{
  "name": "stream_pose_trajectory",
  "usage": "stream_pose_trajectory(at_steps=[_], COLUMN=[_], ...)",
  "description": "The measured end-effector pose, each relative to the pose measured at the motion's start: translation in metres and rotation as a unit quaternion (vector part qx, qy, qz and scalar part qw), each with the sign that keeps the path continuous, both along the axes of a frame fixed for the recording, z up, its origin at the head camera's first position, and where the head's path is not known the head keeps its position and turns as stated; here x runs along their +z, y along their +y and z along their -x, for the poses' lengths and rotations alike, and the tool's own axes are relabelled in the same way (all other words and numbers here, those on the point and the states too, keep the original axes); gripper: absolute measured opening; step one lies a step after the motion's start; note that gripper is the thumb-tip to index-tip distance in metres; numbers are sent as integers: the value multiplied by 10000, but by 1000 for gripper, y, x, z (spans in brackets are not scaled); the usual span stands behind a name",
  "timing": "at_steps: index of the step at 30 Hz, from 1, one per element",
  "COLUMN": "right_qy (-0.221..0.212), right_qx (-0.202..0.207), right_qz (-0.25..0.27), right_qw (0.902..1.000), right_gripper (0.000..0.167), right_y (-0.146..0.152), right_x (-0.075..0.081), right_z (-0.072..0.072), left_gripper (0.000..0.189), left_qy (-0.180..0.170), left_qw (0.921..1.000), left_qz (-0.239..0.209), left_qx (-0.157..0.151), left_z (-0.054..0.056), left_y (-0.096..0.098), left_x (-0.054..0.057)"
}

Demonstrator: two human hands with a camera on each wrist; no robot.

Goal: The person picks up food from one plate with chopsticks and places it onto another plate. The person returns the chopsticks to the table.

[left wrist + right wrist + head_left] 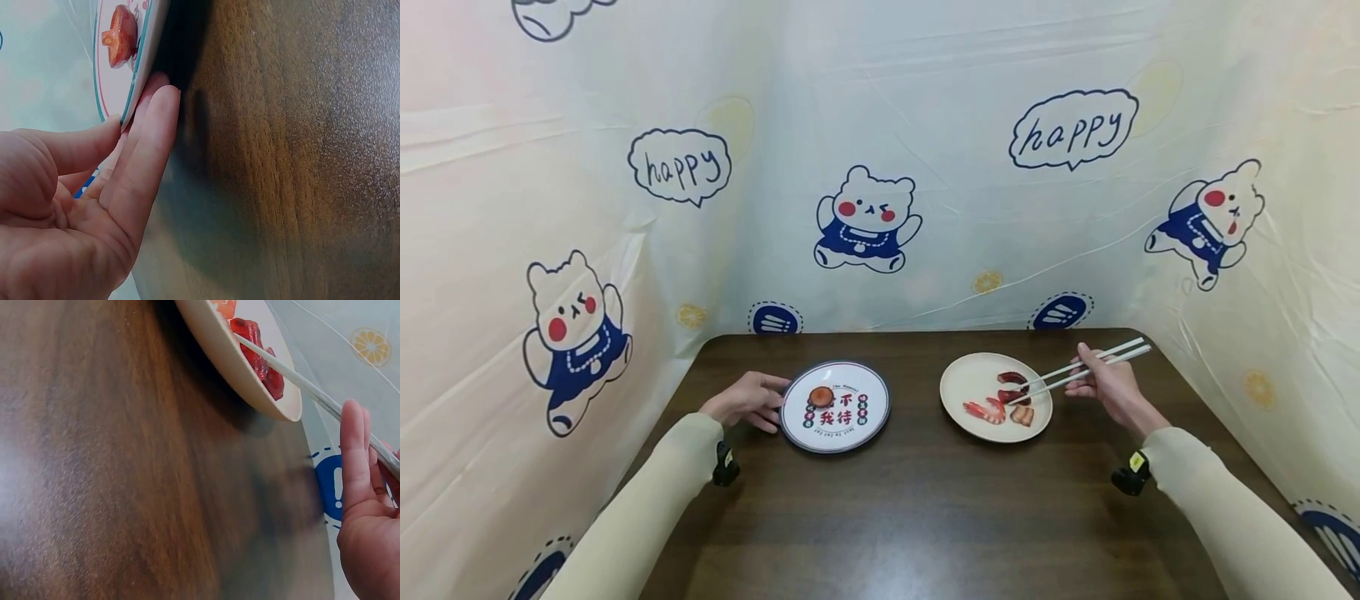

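Lower left of the frame, your left hand (748, 400) pinches the printed plate (877, 408); lower right, your right hand (1108, 385) grips 2 chopsticks (312, 392) angled over the cream plate (964, 379).

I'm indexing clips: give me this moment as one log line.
left hand: pinches white plate | right hand: holds chopsticks | tips: over cream plate | brown piece: on white plate

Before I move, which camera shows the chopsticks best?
The head view: it shows both chopsticks, from the right hand to over the cream plate. The right wrist view shows the front end close up, but its right edge cuts off the rest. The left wrist view shows none.
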State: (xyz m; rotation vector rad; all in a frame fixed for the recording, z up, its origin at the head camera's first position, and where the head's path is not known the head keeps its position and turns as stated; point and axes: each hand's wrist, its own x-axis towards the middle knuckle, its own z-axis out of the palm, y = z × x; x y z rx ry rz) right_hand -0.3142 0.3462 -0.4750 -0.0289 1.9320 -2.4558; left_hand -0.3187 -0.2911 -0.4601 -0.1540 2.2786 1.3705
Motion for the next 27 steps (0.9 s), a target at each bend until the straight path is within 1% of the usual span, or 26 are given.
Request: stream_pose_trajectory(at_steps=[6, 12, 15, 18, 24, 27], right_qy=[-112, -230, -276, -298, -267, -339], right_qx=[3, 54, 162, 277, 566, 714], right_qz=[-40, -125, -78, 46, 275, 366], right_qw=[9999, 9996, 9995, 9992, 9977, 9962], right_gripper=[36, 37, 36, 35, 36, 37], right_y=[0, 1, 0, 0, -1, -2], right_x=[0, 0, 1, 3, 13, 19], right_z=[4, 8, 10, 13, 20, 25], left_gripper=[58, 57, 57, 58, 57, 57], left_qy=[-12, -59, -80, -66, -42, -43], left_qw=[10000, 9999, 9998, 9999, 9998, 9998], left_qz=[-8, 49, 69, 68, 109, 97], left_qx=[-10, 115, 164, 141, 135, 138], left_z=[0, 1, 1, 1, 0, 0], left_y=[0, 1, 2, 2, 3, 2], left_x=[0, -1, -1, -1, 0, -1])
